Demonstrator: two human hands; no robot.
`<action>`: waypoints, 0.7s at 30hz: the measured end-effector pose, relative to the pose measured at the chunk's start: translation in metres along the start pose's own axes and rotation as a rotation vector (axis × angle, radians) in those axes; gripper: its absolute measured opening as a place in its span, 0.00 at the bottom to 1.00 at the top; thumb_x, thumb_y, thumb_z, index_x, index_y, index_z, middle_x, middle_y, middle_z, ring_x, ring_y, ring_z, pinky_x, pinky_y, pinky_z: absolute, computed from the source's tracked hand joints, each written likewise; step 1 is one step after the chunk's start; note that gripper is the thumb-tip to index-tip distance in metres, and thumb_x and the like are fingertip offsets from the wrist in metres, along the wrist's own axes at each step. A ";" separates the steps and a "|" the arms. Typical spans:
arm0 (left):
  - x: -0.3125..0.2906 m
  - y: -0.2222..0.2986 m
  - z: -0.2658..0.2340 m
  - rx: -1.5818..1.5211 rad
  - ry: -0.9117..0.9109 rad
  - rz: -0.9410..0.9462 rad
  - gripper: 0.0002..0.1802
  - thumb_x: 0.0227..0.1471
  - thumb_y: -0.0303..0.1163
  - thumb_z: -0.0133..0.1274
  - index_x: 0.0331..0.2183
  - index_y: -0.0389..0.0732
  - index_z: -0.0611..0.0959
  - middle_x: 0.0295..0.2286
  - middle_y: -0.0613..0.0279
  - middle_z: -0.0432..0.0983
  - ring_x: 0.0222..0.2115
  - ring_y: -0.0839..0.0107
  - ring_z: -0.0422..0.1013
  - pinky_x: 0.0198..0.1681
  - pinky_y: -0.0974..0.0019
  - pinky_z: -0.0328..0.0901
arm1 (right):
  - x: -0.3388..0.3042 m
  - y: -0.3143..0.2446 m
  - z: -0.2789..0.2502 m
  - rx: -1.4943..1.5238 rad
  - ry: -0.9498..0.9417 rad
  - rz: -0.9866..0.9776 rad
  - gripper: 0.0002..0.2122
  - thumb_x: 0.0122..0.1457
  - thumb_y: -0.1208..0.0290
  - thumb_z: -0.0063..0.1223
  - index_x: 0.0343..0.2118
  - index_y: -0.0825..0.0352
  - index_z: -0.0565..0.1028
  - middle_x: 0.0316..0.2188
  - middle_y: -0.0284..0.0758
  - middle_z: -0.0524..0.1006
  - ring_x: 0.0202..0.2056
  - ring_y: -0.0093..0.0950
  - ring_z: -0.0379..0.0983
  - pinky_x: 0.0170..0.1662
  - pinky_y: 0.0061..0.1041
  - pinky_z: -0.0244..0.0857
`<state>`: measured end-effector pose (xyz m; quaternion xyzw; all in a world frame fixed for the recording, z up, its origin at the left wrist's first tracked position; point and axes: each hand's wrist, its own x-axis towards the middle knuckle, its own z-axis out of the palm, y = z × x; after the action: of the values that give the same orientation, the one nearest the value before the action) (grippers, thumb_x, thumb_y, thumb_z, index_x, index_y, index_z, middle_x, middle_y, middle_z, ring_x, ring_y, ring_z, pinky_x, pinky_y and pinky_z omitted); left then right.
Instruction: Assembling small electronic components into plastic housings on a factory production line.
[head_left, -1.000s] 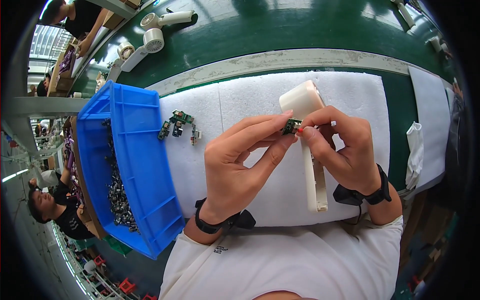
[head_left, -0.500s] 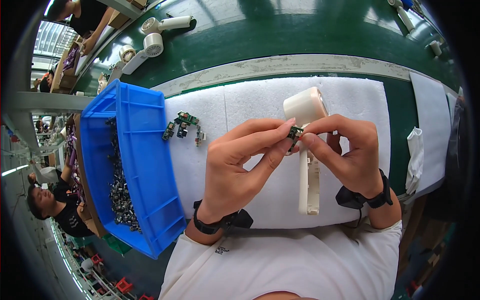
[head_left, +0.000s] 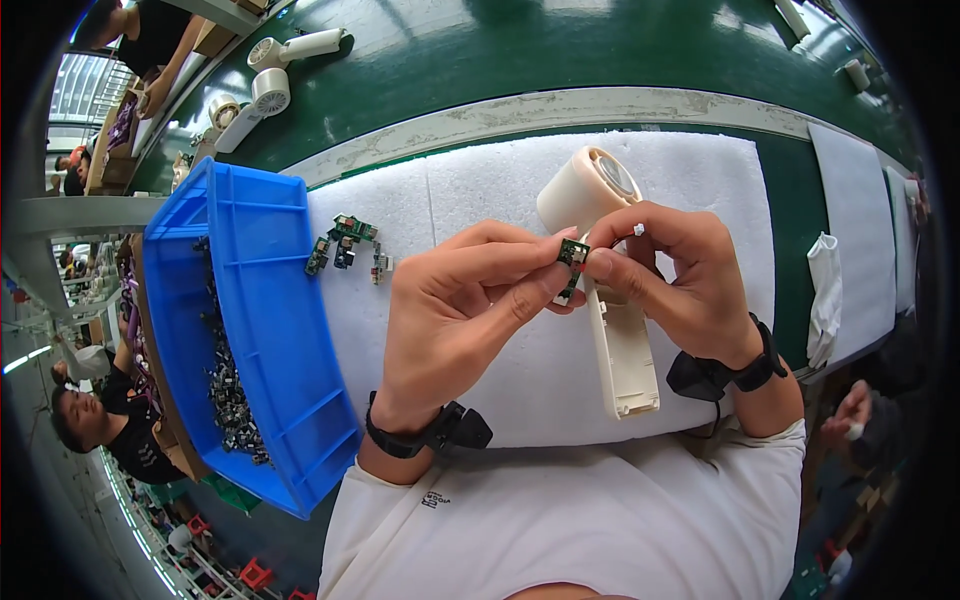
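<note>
My left hand [head_left: 465, 310] pinches a small green circuit board [head_left: 571, 252] between thumb and fingers, above the white foam mat [head_left: 490, 400]. At the board's right edge, my right hand [head_left: 680, 280] is closed, its thumb and index finger around what looks like a thin red wire; the fingertips mostly hide it. A small white plug [head_left: 639, 229] pokes out over the right index finger. Beneath the hands lies a white handheld fan body [head_left: 628, 365], its handle shell hollow and facing up, its round head [head_left: 575, 195] pointing away. My right hand partly covers the handle's upper end.
Several loose circuit boards [head_left: 350, 228] lie on the mat at left. Beside them stands a blue bin [head_left: 275, 340] holding many small dark parts. Assembled fans [head_left: 270, 90] rest on the green bench [head_left: 450, 60]. A white glove [head_left: 824, 290] lies at right. Other people are at left and lower right.
The fan body has turned, so its hollow handle faces up more and its foot has swung right. The board is turned in my left fingers. A person's hand has appeared at lower right.
</note>
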<state>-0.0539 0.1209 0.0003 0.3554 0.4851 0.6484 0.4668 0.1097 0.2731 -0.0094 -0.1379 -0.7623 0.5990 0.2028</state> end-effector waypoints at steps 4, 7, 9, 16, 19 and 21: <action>-0.001 -0.001 0.002 0.063 0.024 0.050 0.15 0.56 0.15 0.56 0.46 0.32 0.83 0.41 0.53 0.78 0.41 0.66 0.78 0.45 0.65 0.77 | 0.001 -0.003 0.000 -0.024 -0.035 0.038 0.06 0.62 0.74 0.60 0.37 0.70 0.79 0.27 0.31 0.81 0.24 0.14 0.75 0.28 0.13 0.66; -0.001 -0.002 0.005 0.073 0.052 0.050 0.15 0.56 0.16 0.56 0.46 0.31 0.83 0.41 0.53 0.78 0.41 0.66 0.78 0.45 0.65 0.77 | 0.001 -0.004 -0.001 -0.023 -0.031 0.033 0.06 0.62 0.74 0.60 0.38 0.70 0.79 0.27 0.31 0.81 0.24 0.14 0.76 0.29 0.13 0.66; -0.002 -0.002 0.007 0.078 0.069 0.055 0.15 0.57 0.16 0.56 0.47 0.31 0.83 0.41 0.52 0.78 0.41 0.66 0.78 0.46 0.65 0.77 | 0.001 -0.004 -0.002 -0.005 -0.007 0.001 0.06 0.62 0.73 0.60 0.38 0.71 0.79 0.27 0.31 0.80 0.25 0.15 0.76 0.30 0.13 0.66; -0.003 0.001 0.008 0.055 0.089 0.052 0.16 0.57 0.16 0.55 0.48 0.31 0.81 0.43 0.51 0.77 0.41 0.65 0.78 0.46 0.65 0.77 | 0.003 -0.010 0.002 0.193 0.130 -0.043 0.06 0.61 0.74 0.59 0.39 0.69 0.80 0.27 0.30 0.80 0.26 0.14 0.74 0.28 0.13 0.64; -0.003 0.002 0.009 0.041 0.095 0.036 0.16 0.57 0.16 0.55 0.49 0.31 0.81 0.43 0.51 0.77 0.41 0.65 0.78 0.46 0.65 0.77 | 0.001 -0.012 -0.001 0.217 0.130 -0.050 0.06 0.61 0.75 0.58 0.39 0.69 0.81 0.28 0.30 0.80 0.26 0.14 0.73 0.28 0.14 0.64; -0.004 0.002 0.010 0.034 0.101 0.027 0.16 0.57 0.16 0.55 0.49 0.30 0.81 0.43 0.51 0.77 0.41 0.65 0.78 0.46 0.65 0.77 | -0.001 -0.014 -0.004 0.181 0.074 -0.029 0.07 0.62 0.74 0.56 0.38 0.70 0.81 0.30 0.33 0.80 0.28 0.15 0.73 0.30 0.15 0.65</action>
<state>-0.0441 0.1203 0.0048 0.3363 0.5142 0.6635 0.4270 0.1133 0.2726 0.0051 -0.1298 -0.6990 0.6569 0.2512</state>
